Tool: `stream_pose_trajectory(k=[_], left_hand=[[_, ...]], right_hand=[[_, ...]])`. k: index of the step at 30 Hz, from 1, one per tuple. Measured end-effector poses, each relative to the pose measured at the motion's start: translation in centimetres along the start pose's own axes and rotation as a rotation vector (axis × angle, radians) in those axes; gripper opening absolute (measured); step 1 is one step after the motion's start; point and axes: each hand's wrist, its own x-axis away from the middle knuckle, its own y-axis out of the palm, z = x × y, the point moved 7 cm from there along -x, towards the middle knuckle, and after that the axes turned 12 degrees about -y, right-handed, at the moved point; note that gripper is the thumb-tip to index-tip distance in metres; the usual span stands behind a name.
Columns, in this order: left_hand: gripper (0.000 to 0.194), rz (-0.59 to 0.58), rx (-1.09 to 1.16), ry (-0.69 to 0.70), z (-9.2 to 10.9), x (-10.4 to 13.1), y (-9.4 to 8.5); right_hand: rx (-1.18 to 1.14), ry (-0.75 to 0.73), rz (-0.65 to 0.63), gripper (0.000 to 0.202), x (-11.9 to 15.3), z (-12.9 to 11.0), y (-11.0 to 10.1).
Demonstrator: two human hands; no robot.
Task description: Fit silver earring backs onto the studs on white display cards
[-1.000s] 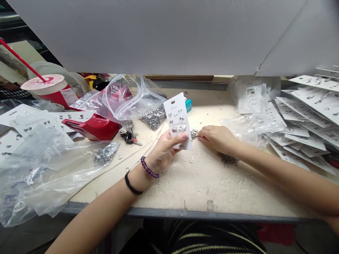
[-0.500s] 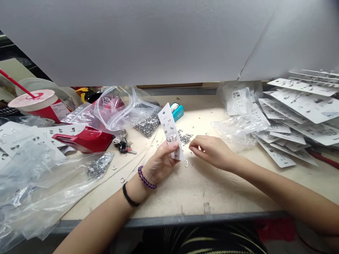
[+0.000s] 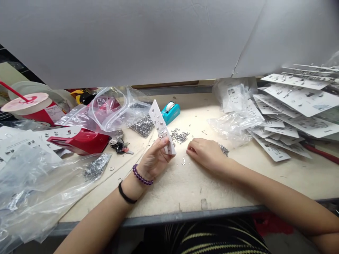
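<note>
My left hand [image 3: 154,160] pinches a white earring card [image 3: 158,120] near its lower end, thumb on the front. The card stands tilted and carries several small studs and a pair of hoops. On the tabletop to its right rests my right hand [image 3: 205,153], fingers curled together; anything in them is hidden. A pile of tiny metal pieces [image 3: 180,135] lies just beyond, between the two hands. Part of a second small metal pile [image 3: 224,149] shows behind my right hand. One silver hoop [image 3: 183,161] lies on the table between my wrists.
A teal tape dispenser [image 3: 171,113] stands behind the card. To the left are keys [image 3: 120,145], a red tape dispenser [image 3: 84,141], plastic bags [image 3: 53,190] and a drink cup [image 3: 31,109]. Many filled earring cards [image 3: 299,102] are stacked at the right, beside a clear bag [image 3: 230,127].
My right hand has lowered onto the table, its fingers curled inward. The card has turned more edge-on in my left hand. The whole view has shifted slightly.
</note>
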Motion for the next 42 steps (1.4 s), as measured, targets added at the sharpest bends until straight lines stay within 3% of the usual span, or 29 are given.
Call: stream_pose_trajectory(k=[5, 7, 12, 15, 20, 31, 42], left_hand=[[0.026, -0.002, -0.01, -0.017, -0.3, -0.2, -0.1], [0.026, -0.024, -0.012, -0.024, -0.5, -0.2, 0.2], [0.019, -0.123, -0.052, -0.041, -1.6, 0.3, 1.4], [0.018, -0.141, -0.077, -0.037, -2.3, 0.7, 1.8], [0.023, -0.118, -0.143, -0.06, -3.2, 1.2, 2.2], [0.018, -0.164, -0.091, -0.008, -3.0, 1.2, 2.6], [0.025, -0.096, -0.08, 0.04, -3.4, 1.1, 2.2]], right_hand=[[-0.035, -0.008, 0.02, 0.02, 0.2, 0.2, -0.1], [-0.141, -0.005, 0.088, 0.018, 0.7, 0.2, -0.9], [-1.039, 0.171, 0.572, 0.016, 2.9, 0.1, -2.9], [-1.242, 0.219, 0.741, 0.012, 3.4, -1.5, -2.5], [-1.338, 0.165, 0.771, 0.008, 2.7, -3.7, -1.2], [-1.452, 0.11, 0.795, 0.009, 2.6, -3.6, -0.3], [-1.282, 0.072, 0.782, 0.006, 3.0, -3.9, -1.2]])
